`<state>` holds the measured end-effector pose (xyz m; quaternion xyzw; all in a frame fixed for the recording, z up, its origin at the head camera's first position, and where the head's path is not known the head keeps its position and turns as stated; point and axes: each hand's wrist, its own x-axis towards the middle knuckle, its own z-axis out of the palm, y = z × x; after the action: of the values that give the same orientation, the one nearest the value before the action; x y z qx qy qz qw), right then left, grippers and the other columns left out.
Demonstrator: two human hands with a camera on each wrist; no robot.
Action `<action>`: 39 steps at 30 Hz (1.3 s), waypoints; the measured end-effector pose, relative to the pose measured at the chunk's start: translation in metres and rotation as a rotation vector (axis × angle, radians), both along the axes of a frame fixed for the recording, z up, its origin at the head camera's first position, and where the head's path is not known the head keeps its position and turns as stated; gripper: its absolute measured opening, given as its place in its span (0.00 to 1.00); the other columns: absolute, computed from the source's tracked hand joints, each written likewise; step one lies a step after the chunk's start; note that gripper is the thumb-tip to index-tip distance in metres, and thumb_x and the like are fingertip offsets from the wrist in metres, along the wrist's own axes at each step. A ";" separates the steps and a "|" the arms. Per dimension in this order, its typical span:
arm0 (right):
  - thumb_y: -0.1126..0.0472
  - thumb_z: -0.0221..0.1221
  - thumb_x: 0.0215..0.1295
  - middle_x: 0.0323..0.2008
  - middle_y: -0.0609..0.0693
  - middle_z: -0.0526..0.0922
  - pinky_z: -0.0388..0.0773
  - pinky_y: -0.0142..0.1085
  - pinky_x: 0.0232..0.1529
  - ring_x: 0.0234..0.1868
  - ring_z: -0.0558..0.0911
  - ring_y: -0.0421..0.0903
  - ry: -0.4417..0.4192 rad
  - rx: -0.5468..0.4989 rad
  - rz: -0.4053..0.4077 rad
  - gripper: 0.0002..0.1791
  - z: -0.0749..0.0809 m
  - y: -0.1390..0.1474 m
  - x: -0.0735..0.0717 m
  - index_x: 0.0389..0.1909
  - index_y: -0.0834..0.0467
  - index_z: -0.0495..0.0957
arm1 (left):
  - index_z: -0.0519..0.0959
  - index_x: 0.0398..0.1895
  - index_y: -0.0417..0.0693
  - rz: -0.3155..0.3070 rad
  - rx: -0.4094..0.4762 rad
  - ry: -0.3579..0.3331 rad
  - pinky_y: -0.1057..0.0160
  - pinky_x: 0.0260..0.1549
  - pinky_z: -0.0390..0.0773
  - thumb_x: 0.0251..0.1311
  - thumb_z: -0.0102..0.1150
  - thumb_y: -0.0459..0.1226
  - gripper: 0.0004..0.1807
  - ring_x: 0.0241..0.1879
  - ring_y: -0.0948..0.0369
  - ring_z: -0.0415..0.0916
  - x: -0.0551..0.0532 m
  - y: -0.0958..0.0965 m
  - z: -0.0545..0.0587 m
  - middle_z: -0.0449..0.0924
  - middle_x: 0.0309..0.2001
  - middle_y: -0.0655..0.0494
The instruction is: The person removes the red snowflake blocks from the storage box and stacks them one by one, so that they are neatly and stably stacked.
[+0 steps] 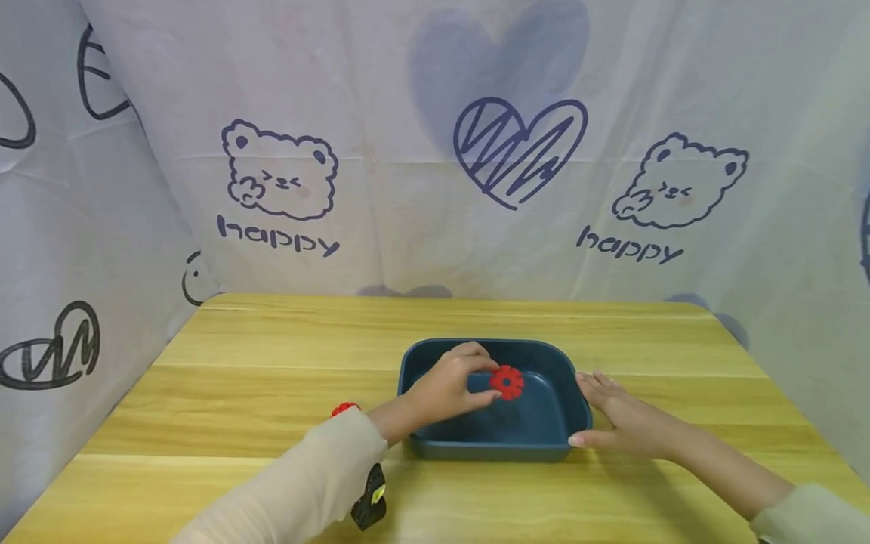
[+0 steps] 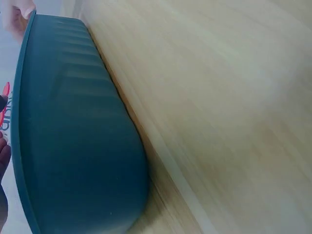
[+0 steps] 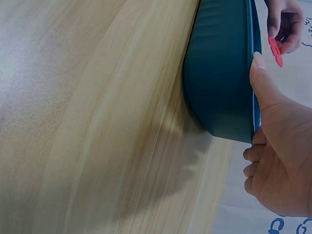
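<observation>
Over the inside of a dark blue-green rectangular bin (image 1: 489, 452), my left hand (image 1: 448, 385) pinches a red snowflake disc (image 1: 507, 382) by its edge. The disc is flat and notched like a flower, with a small hole at its center; the right wrist view has the same disc (image 3: 276, 51) edge-on above the rim. My right hand (image 1: 621, 415) rests against the bin's right end, its fingers extended along the side wall. Its thumb (image 3: 260, 73) lies at the rim by the near right corner.
Another red piece (image 1: 345, 408) lies on the wooden table (image 1: 272, 340), partly hidden behind my left forearm. A black wrist device (image 1: 370, 499) hangs under the left sleeve. White cloth (image 1: 394, 211) printed with bears and hearts hangs behind the table and along its sides.
</observation>
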<state>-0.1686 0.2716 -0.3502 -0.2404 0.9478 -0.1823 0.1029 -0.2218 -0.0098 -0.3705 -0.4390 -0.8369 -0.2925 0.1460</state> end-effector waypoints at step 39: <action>0.35 0.58 0.54 0.68 0.70 0.50 0.51 0.67 0.60 0.67 0.45 0.74 -0.033 -0.012 -0.012 0.55 0.000 0.000 -0.001 0.67 0.74 0.50 | 0.82 0.37 0.37 0.068 0.126 0.115 0.66 0.37 0.79 0.43 0.71 0.35 0.16 0.37 0.59 0.74 0.014 -0.080 -0.007 0.76 0.37 0.51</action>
<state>-0.1693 0.2719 -0.3501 -0.2322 0.9463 -0.1924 0.1161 -0.2082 -0.0901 -0.3771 -0.4164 -0.8215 -0.3137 0.2309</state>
